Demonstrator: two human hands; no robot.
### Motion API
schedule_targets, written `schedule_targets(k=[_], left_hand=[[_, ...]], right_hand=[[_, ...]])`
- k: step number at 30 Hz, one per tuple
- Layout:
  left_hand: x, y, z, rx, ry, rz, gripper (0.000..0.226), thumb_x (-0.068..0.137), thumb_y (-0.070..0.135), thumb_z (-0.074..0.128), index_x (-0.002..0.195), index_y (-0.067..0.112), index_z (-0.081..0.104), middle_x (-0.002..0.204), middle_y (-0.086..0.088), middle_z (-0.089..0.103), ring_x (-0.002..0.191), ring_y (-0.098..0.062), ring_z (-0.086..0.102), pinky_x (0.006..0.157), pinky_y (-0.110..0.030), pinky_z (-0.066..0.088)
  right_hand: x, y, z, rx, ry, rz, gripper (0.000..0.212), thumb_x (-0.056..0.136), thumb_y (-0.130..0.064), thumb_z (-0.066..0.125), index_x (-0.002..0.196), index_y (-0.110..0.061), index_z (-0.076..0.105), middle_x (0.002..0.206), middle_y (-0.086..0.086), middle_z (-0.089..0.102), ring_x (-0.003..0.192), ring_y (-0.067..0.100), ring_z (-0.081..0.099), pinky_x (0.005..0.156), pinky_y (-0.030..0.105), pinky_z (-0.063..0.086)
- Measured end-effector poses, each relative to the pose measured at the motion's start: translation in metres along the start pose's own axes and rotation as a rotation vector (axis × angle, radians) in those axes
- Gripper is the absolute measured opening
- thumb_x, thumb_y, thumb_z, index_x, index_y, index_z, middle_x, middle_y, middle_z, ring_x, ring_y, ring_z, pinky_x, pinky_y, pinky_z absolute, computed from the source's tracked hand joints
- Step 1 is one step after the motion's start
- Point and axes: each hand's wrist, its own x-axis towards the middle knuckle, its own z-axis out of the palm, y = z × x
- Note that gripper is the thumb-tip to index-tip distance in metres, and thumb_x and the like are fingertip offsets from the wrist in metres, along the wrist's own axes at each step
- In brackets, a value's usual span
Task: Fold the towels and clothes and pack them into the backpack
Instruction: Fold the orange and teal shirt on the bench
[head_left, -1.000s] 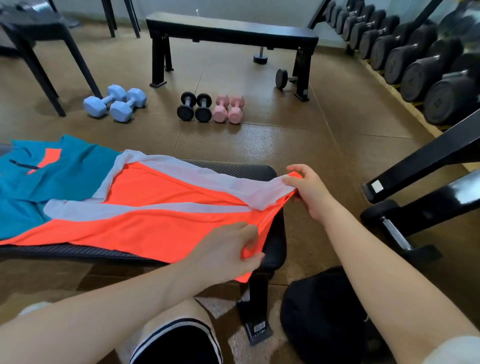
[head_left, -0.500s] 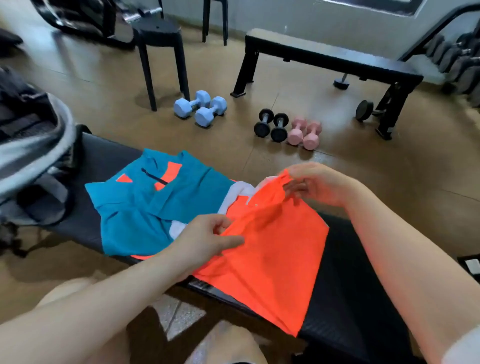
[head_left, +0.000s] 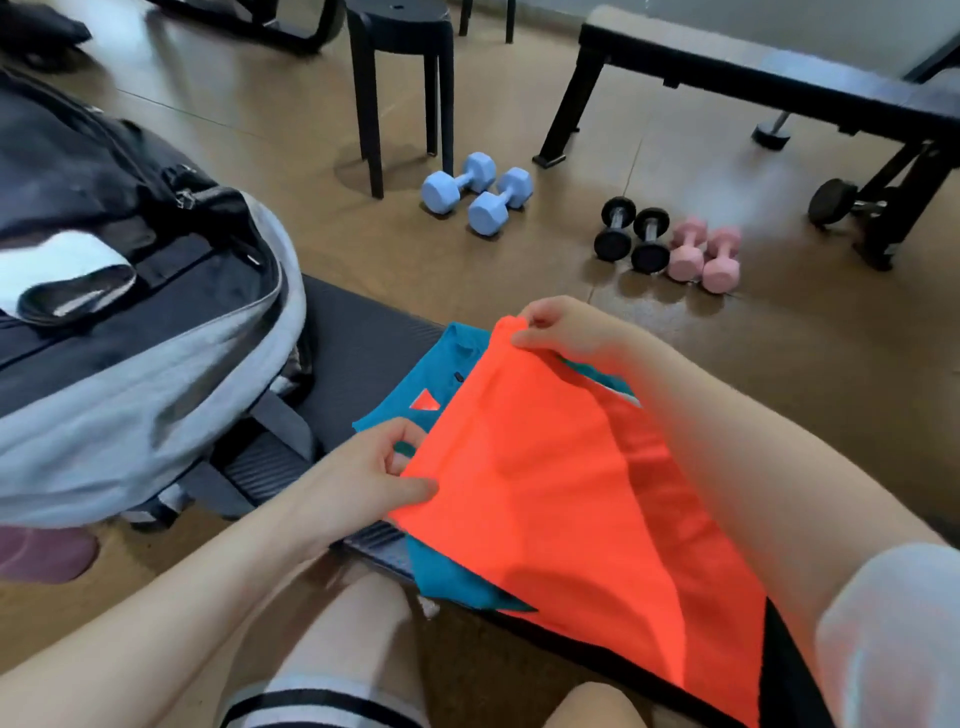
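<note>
Orange-and-teal garment (head_left: 561, 499): lies on the black padded bench (head_left: 358, 327), toward its right part. The orange panel is folded over the teal part and covers most of it; teal shows at the far left corner, with a small orange triangle mark, and again at the bench's near edge, where a teal fold hangs slightly over. The orange cloth runs past the near edge toward the person's lap.

Left hand (head_left: 363, 467): at the near left corner of the orange panel, thumb and fingers pinching the cloth edge.

Right hand (head_left: 566, 327): at the far corner of the orange panel, fingers curled, pinching the cloth and holding that corner slightly raised above the teal layer.

Backpack (head_left: 145, 374): grey and dark blue, resting on the left end of the bench, well to the left of the garment and not touching it. Its top is unzipped; a white item (head_left: 57, 265) shows inside, along with a dark loop strap.

Floor beyond the bench: a pair of light-blue dumbbells (head_left: 475, 195), a pair of small black dumbbells (head_left: 631, 234), a pair of pink dumbbells (head_left: 704, 254) just beside the black ones, a black stool (head_left: 400, 78) and a second black bench (head_left: 769, 93).

Near edge of view: the person's bare knees and a white sleeve at right.
</note>
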Motion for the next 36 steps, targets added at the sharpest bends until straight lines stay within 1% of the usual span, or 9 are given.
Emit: schedule_targets(k=[6,13,17,20,23,25,27,29,36], left_hand=[[0.020,-0.020,-0.006,0.381,0.159,0.075,0.024,0.083,0.030,0.067,0.073,0.014,0.051,0.045,0.008,0.052,0.043,-0.005,0.047,0.057,-0.029,0.041],[0.007,-0.020,-0.037,0.129,0.104,0.094,0.026,0.081,0.027,0.067,0.078,0.003,0.055,0.047,0.003,0.052,0.044,-0.008,0.043,0.050,-0.024,0.033],[0.000,-0.017,-0.042,0.619,0.230,-0.020,0.029,0.082,0.039,0.064,0.089,0.015,0.048,0.061,0.005,0.063,0.053,-0.012,0.059,0.052,-0.028,0.045],[-0.008,-0.006,-0.018,1.219,0.554,0.336,0.039,0.078,0.050,0.052,0.094,0.014,0.050,0.079,-0.003,0.057,0.071,-0.028,0.059,0.055,-0.035,0.046],[0.003,-0.006,0.022,1.125,0.439,0.672,0.041,0.074,0.042,0.043,0.096,0.010,0.057,0.085,-0.011,0.062,0.075,-0.032,0.062,0.067,-0.040,0.046],[0.016,-0.013,0.046,1.131,0.265,0.560,0.069,0.074,0.051,0.035,0.117,0.000,0.056,0.118,-0.021,0.060,0.107,-0.034,0.060,0.091,-0.039,0.047],[0.023,-0.027,0.056,1.184,0.167,0.344,0.106,0.066,0.069,0.017,0.142,-0.004,0.024,0.151,-0.023,0.020,0.140,-0.033,0.023,0.114,-0.039,0.021],[0.024,-0.043,0.058,1.228,0.182,0.285,0.121,0.057,0.082,0.014,0.146,-0.001,0.012,0.154,-0.020,0.002,0.143,-0.033,0.007,0.116,-0.038,0.002],[0.023,-0.046,0.058,1.294,0.158,0.255,0.134,0.050,0.094,0.021,0.144,-0.001,0.019,0.152,-0.023,0.010,0.141,-0.036,0.014,0.112,-0.044,0.003]], right_hand=[[0.024,-0.005,0.031,-0.172,0.124,0.017,0.030,0.090,-0.014,0.058,0.064,-0.019,0.043,0.062,-0.006,0.040,0.064,0.012,0.038,0.053,0.017,0.029],[0.027,-0.021,0.037,0.126,0.213,-0.087,0.015,0.090,-0.008,0.057,0.078,-0.018,0.056,0.072,-0.004,0.053,0.066,0.003,0.048,0.065,0.019,0.039],[0.036,-0.001,0.063,-0.367,0.423,0.014,0.025,0.090,-0.021,0.055,0.111,-0.009,0.059,0.101,0.008,0.062,0.096,0.025,0.055,0.081,0.032,0.039],[0.005,-0.001,0.064,-0.511,0.684,-0.265,0.040,0.089,-0.026,0.039,0.115,-0.003,0.058,0.118,0.017,0.060,0.113,0.035,0.053,0.096,0.039,0.038],[-0.040,0.009,0.075,-0.637,0.432,-0.534,0.048,0.091,-0.029,0.036,0.129,-0.003,0.051,0.139,0.016,0.048,0.131,0.029,0.041,0.110,0.035,0.022],[-0.058,0.028,0.081,-0.820,0.190,-0.546,0.057,0.093,-0.042,0.031,0.140,-0.010,0.039,0.149,0.009,0.035,0.138,0.024,0.031,0.115,0.038,0.018],[-0.059,0.045,0.077,-0.944,0.050,-0.464,0.069,0.093,-0.059,0.016,0.146,-0.016,0.029,0.153,0.005,0.027,0.140,0.023,0.027,0.114,0.043,0.015],[-0.050,0.053,0.066,-0.981,0.004,-0.388,0.078,0.086,-0.068,0.006,0.149,-0.022,0.020,0.156,0.003,0.017,0.144,0.021,0.018,0.114,0.039,0.005],[-0.029,0.083,0.026,-0.895,0.061,-0.068,0.060,0.093,-0.057,0.009,0.149,-0.033,0.008,0.158,-0.004,0.006,0.145,0.014,0.005,0.116,0.039,-0.001]])
